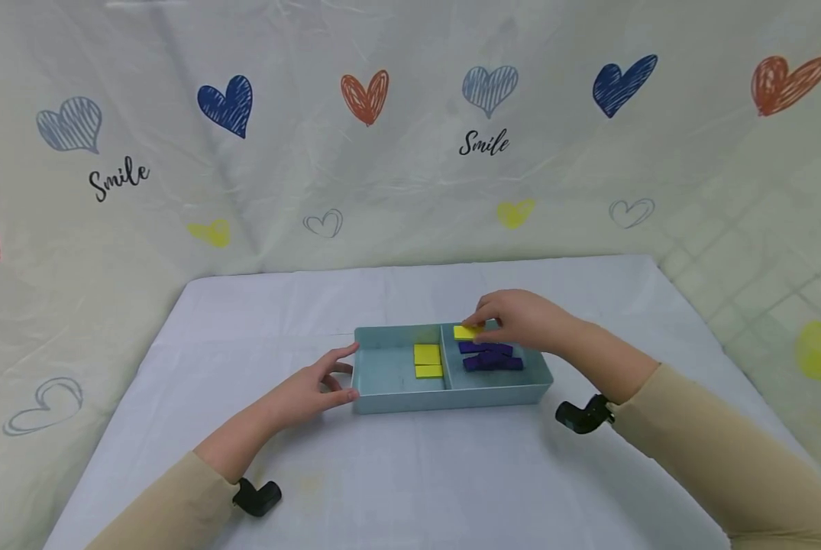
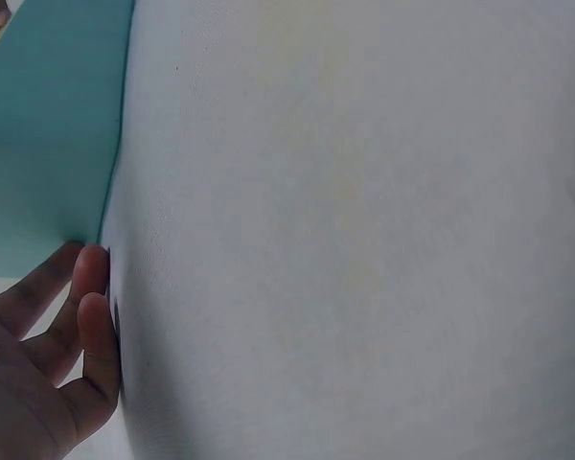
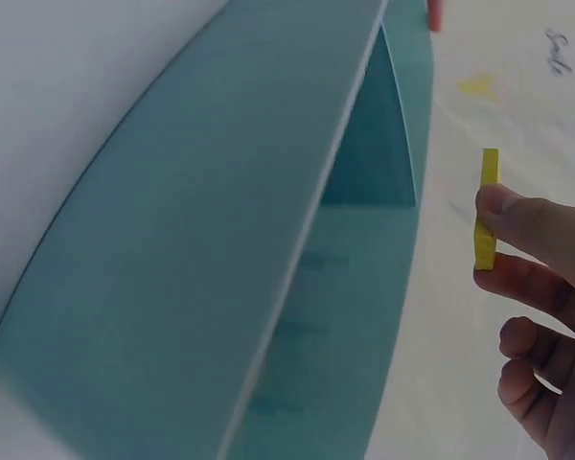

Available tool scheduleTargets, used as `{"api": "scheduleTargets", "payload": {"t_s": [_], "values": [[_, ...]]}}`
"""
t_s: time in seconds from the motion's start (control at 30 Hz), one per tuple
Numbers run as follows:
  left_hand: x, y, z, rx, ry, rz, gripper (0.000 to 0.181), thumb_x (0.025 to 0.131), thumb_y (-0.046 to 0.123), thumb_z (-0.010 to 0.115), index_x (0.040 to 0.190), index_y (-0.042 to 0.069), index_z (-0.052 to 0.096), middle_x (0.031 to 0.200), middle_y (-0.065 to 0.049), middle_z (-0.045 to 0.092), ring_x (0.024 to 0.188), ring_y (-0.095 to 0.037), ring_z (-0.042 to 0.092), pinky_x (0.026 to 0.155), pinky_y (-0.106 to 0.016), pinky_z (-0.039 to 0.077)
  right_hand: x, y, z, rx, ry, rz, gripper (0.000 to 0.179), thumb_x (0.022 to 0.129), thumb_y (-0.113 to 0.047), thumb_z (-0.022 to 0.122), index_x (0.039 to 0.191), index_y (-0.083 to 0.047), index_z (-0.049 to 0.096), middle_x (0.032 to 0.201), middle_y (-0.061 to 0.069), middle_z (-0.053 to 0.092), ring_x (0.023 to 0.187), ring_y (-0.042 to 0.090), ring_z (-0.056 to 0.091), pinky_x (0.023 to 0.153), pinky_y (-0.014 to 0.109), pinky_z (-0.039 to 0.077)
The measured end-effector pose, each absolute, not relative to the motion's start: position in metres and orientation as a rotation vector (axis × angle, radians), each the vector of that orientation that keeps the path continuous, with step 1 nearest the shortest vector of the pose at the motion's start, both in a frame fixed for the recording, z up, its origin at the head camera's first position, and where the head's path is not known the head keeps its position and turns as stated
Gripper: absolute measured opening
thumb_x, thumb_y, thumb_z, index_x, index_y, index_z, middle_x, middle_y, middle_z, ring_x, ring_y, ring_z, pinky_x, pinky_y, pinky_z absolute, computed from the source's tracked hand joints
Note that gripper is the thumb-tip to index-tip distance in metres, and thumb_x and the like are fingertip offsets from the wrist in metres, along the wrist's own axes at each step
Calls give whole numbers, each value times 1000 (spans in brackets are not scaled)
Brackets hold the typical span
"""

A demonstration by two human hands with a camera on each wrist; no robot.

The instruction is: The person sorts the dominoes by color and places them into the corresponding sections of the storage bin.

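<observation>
My right hand (image 1: 520, 315) pinches a small yellow block (image 3: 485, 240) between thumb and finger. In the head view it is over the back of the right compartment of a shallow teal tray (image 1: 444, 400). Several dark purple blocks (image 1: 492, 362) lie loosely in that compartment, just in front of the hand. Two yellow blocks (image 1: 427, 354) sit in the left compartment, against the divider (image 1: 444, 363). At the tray's left end, my left hand (image 1: 314, 389) touches the outer wall with spread, lightly bent fingers (image 2: 98, 335).
The tray stands on a table with a white cloth (image 1: 410, 473). Behind it hangs a pale sheet (image 1: 410, 168) printed with hearts and words. Black wrist devices (image 1: 259, 498) are worn at both sleeve cuffs.
</observation>
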State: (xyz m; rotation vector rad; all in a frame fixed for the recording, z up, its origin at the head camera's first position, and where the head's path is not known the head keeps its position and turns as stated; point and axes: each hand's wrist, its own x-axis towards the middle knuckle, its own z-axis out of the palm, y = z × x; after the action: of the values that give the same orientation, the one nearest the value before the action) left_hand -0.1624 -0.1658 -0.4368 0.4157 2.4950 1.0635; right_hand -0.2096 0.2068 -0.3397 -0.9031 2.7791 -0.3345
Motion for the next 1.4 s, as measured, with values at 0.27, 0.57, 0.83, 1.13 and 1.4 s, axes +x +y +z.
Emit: {"api": "scheduleTargets", "payload": {"t_s": [0.27,0.57,0.83,1.13,1.4], "values": [[-162,-166,-439,412,2493,1067,82,88,51,72,154,45,24,139,0,55,101,-11,58,78,-34,49,-212,152,-352,-1080,2704,-259,29,89,-26,76,118,-20,75,94,-11,65,88,12,60,85,31,51],[-163,-165,-440,400,2486,1067,82,88,49,72,154,47,24,138,1,56,101,-12,58,79,-34,49,-216,114,-375,-1208,2626,-91,27,90,-28,75,116,-22,76,94,-10,67,85,7,57,76,24,49],[-165,-165,-442,419,2494,1068,82,87,53,71,153,49,24,138,2,56,100,-10,59,78,-33,48,-217,112,-383,-1277,2670,94,23,88,-31,77,110,-23,78,100,-11,73,88,9,63,78,31,44],[-164,-165,-439,412,2508,1059,83,88,48,73,155,45,25,138,0,56,100,-12,59,77,-33,49,-217,108,-387,-1346,2674,530,24,89,-39,75,109,-28,78,97,-11,74,85,13,59,74,30,36],[-164,-166,-440,411,2508,1068,82,88,47,73,155,45,25,138,0,56,99,-12,59,76,-33,49,-216,111,-385,-1377,2677,490,26,87,-39,77,111,-28,78,102,-11,73,92,13,61,78,31,40]]}}
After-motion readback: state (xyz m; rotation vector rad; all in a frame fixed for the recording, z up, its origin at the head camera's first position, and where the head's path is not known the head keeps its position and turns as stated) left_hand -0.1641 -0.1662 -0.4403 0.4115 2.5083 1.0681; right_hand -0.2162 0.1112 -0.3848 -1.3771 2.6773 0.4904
